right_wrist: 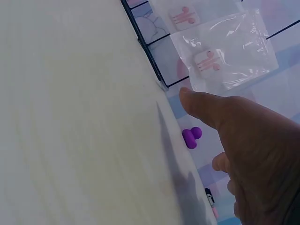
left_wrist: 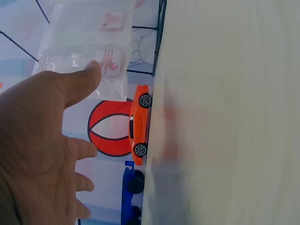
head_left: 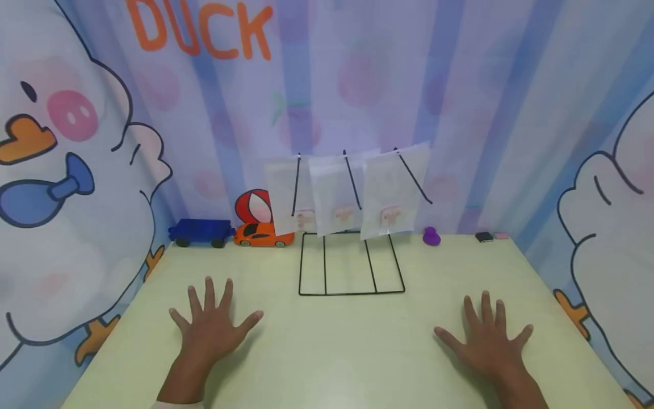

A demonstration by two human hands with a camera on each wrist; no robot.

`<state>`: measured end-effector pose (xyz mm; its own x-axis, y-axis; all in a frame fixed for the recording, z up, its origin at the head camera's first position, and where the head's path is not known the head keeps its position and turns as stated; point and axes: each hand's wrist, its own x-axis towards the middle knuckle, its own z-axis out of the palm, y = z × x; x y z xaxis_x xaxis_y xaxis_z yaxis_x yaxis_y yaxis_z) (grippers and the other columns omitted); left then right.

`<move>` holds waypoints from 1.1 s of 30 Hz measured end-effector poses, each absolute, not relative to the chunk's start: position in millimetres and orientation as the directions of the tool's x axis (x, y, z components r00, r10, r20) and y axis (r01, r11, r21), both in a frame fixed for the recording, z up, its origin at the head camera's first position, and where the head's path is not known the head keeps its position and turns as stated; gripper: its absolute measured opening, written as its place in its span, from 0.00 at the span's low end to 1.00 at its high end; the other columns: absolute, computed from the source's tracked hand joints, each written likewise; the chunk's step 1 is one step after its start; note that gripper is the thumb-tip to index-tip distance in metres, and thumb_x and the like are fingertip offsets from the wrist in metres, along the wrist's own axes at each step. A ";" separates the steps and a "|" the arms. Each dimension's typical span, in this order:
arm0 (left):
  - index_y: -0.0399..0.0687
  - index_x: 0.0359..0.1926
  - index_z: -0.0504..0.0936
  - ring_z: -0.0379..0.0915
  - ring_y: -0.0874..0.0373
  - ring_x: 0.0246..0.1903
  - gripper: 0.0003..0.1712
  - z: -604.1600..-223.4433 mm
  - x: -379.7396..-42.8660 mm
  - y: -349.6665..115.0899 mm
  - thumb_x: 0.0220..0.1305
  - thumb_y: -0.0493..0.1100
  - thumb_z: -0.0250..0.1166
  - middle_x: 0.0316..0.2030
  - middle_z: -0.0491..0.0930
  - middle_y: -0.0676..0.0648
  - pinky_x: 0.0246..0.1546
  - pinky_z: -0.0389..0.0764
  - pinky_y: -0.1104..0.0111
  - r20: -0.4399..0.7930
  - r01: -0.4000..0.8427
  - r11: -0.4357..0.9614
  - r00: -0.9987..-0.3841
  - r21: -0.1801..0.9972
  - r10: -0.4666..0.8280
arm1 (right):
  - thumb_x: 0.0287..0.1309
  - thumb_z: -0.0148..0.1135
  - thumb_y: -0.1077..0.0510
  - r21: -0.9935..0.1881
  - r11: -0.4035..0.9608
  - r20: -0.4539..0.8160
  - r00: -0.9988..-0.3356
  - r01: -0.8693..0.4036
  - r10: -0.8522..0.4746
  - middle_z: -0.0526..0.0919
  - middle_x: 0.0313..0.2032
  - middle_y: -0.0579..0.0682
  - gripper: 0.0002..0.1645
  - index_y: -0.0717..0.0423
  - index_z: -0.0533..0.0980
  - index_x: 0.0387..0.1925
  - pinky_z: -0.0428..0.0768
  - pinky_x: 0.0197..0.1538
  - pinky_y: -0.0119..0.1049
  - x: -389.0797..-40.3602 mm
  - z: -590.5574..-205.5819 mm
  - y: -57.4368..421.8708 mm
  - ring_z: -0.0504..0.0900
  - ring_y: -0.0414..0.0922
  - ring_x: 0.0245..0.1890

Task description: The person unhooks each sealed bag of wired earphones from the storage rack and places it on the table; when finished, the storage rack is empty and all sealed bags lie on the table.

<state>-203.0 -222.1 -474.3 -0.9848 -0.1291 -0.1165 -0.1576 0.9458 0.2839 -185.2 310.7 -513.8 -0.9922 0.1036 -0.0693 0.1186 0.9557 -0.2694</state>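
Both hands lie flat on the pale tabletop [head_left: 327, 352] with fingers spread wide, holding nothing. The left hand [head_left: 212, 326] is near the front left, and the right hand [head_left: 487, 338] is near the front right. Between them, farther back, stands a black wire rack [head_left: 351, 267]. Three clear bags [head_left: 347, 193] hang on its hooks. An orange car [head_left: 261, 234] and a blue truck [head_left: 200, 232] sit at the back left. A purple duck [head_left: 431, 236] sits at the back right.

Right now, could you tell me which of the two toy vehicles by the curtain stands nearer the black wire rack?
The orange toy sports car; the blue toy truck stands farther left of the rack.
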 end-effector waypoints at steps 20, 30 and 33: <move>0.51 0.89 0.52 0.36 0.27 0.87 0.58 -484.5 -298.6 -201.7 0.72 0.69 0.66 0.89 0.37 0.33 0.80 0.41 0.23 0.056 0.027 0.836 -0.998 0.548 -0.005 | 0.76 0.53 0.25 -0.484 0.868 0.060 -0.994 -0.107 -0.089 0.40 0.88 0.66 0.57 0.57 0.53 0.88 0.25 0.74 0.88 -246.7 -529.9 273.9 0.35 0.71 0.88; 0.55 0.84 0.67 0.43 0.32 0.87 0.42 -493.2 -338.9 -205.8 0.75 0.55 0.71 0.89 0.46 0.39 0.83 0.51 0.30 0.148 0.125 0.598 -0.989 0.792 0.012 | 0.79 0.56 0.34 -0.525 0.829 0.105 -0.981 -0.193 -0.163 0.47 0.88 0.64 0.48 0.52 0.57 0.87 0.27 0.77 0.84 -277.5 -528.1 260.9 0.41 0.66 0.89; 0.55 0.82 0.70 0.45 0.33 0.87 0.39 -492.8 -347.5 -206.4 0.75 0.52 0.71 0.88 0.49 0.38 0.83 0.53 0.31 0.161 0.150 0.566 -0.987 0.810 0.032 | 0.79 0.56 0.35 -0.531 0.824 0.107 -0.981 -0.196 -0.164 0.50 0.87 0.64 0.46 0.51 0.59 0.86 0.27 0.78 0.84 -280.4 -528.8 258.5 0.44 0.66 0.88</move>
